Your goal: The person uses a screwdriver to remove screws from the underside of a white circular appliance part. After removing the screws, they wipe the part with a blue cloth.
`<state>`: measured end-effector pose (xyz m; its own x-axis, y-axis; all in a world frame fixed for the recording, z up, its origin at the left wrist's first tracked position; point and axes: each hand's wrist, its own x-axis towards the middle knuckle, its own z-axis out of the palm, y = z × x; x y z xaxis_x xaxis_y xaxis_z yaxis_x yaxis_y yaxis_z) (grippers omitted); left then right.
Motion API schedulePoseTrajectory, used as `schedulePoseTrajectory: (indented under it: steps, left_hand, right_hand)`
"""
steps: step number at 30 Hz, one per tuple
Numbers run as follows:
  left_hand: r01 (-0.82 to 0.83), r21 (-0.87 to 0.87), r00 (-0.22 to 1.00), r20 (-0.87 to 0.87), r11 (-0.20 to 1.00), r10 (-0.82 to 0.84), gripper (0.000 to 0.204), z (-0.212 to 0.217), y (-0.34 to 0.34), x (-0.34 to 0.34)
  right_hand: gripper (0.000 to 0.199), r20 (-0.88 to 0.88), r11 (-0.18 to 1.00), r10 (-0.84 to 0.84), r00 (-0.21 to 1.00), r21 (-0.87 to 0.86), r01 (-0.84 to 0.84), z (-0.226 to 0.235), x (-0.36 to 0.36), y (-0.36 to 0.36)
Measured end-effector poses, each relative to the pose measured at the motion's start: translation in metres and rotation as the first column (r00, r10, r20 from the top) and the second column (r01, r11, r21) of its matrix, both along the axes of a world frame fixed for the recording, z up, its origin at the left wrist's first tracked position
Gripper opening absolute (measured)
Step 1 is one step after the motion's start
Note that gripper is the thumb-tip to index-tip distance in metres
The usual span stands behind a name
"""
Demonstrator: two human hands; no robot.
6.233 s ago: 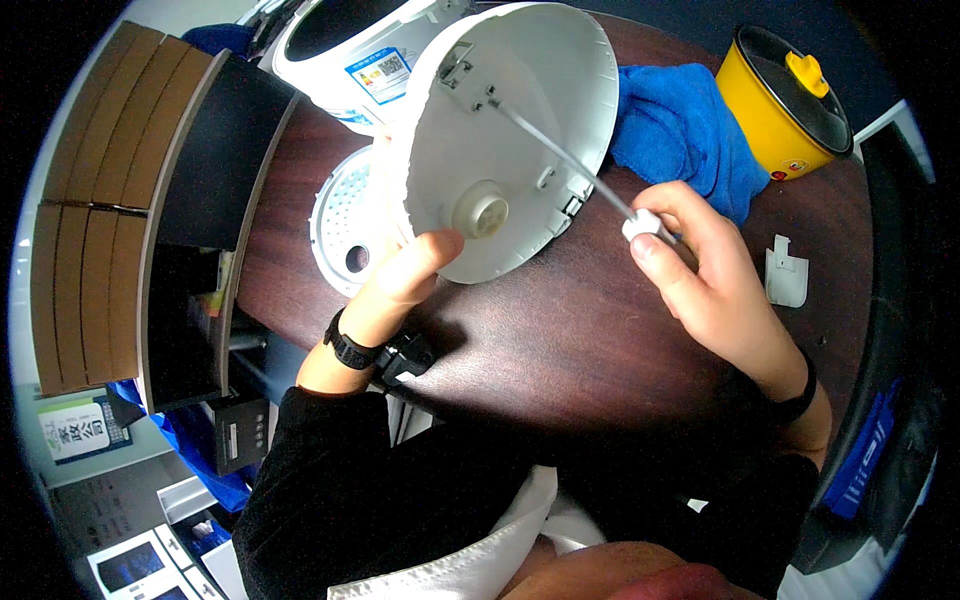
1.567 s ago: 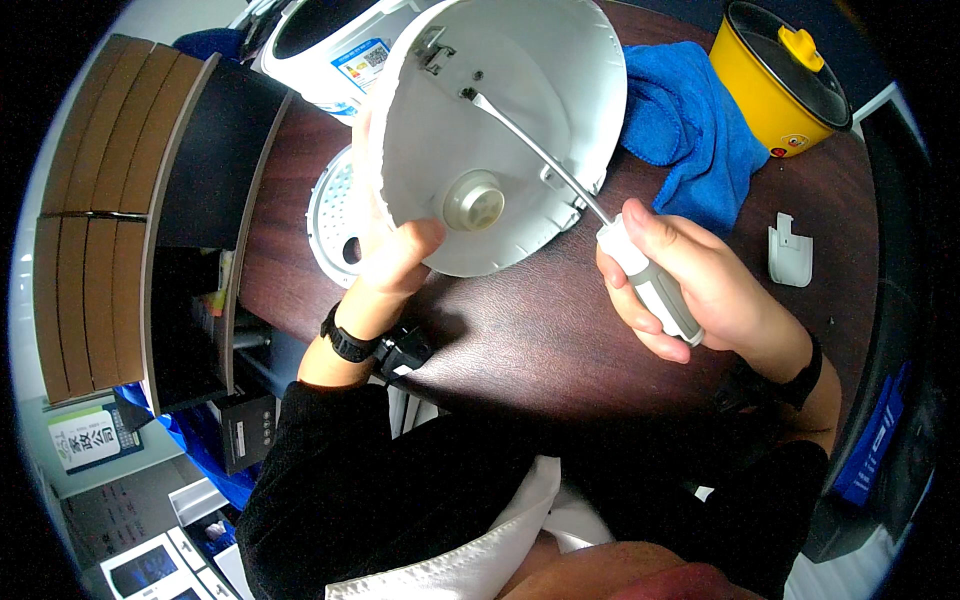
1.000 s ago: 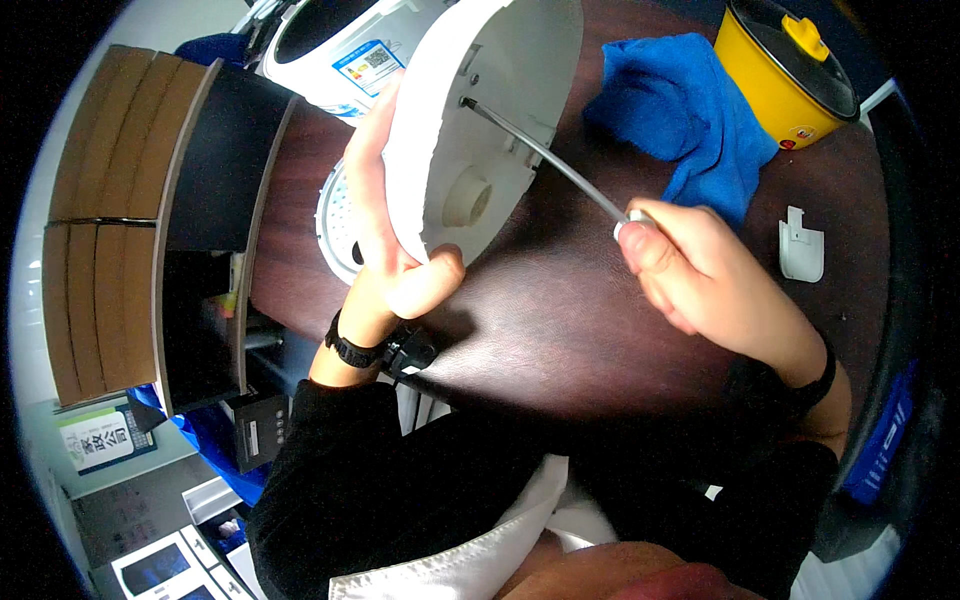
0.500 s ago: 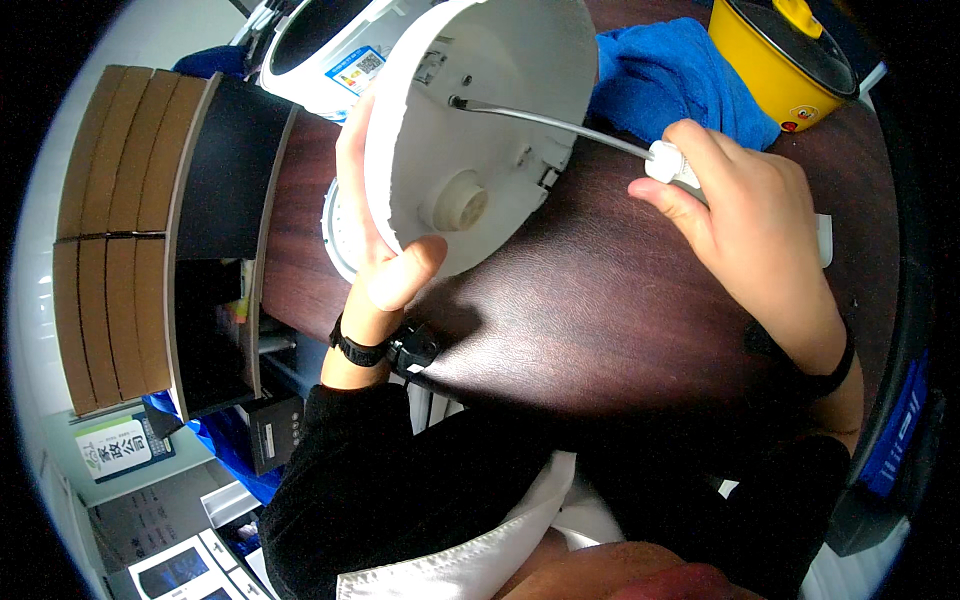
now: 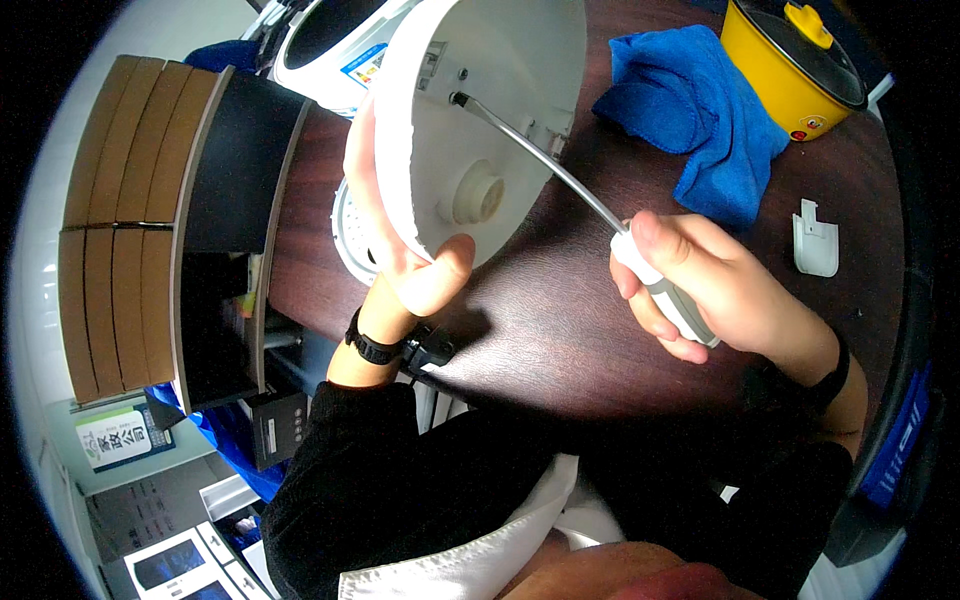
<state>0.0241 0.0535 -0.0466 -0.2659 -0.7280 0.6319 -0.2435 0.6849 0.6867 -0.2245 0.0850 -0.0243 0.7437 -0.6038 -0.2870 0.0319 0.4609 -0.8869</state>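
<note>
From the head view I see my left hand (image 5: 405, 255) clamped on the near rim of a white round housing (image 5: 480, 110), thumb pressed on the inside face and fingers wrapped behind it, so the shell stands tilted on edge over the left part of the dark wooden table (image 5: 560, 320). My right hand (image 5: 715, 290) is closed tight around the pale handle of a long screwdriver (image 5: 560, 175), whose metal shaft runs up and left until its tip sits in a screw recess high on the housing's inner face. The table's left edge lies just beside the housing, with a black-and-wood cabinet (image 5: 200, 230) close below it, so there is little room that way; between my two hands and toward the near edge the tabletop lies bare. To the far right a crumpled blue cloth (image 5: 700, 110) lies near the shaft, a yellow cooker (image 5: 790, 65) stands just beyond it, and a small white plastic clip (image 5: 815, 240) rests to the right of my right hand. The housing's inside is smooth white, with a round boss in the middle and small tabs near the rim. Behind it, a white appliance body (image 5: 335, 45) stands at the far left.
</note>
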Motion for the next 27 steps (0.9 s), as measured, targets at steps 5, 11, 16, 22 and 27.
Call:
schedulePoseTrajectory:
  steps: [5,11,16,22,27]
  left_hand:
    - [-0.052,-0.076,0.992,0.108,0.996,0.060,0.094,-0.002,-0.003,0.005]
    - [0.059,-0.169,0.998,0.028,0.984,-0.055,0.091,-0.002,-0.005,0.003]
    - [0.051,-0.099,0.998,0.028,0.994,-0.048,0.091,-0.001,-0.003,0.003]
    - [0.047,-0.012,0.998,0.030,0.999,-0.047,0.092,-0.001,0.001,0.005]
    - [0.014,0.182,0.998,-0.070,0.983,-0.001,0.097,-0.007,0.005,0.008]
  right_hand:
    - [0.045,0.044,0.999,0.017,0.999,0.028,-0.018,0.001,0.003,0.003]
    - [0.028,-0.315,0.546,-0.412,0.855,-0.837,-0.046,-0.001,-0.003,-0.006]
    - [0.028,-0.319,0.100,-0.781,0.537,-0.912,-0.397,0.002,-0.008,-0.008]
    - [0.027,-0.281,0.063,-0.800,0.530,-0.918,-0.391,0.014,-0.014,-0.008]
    - [0.025,-0.364,0.750,-0.329,0.871,-0.662,0.007,0.007,-0.001,0.001]
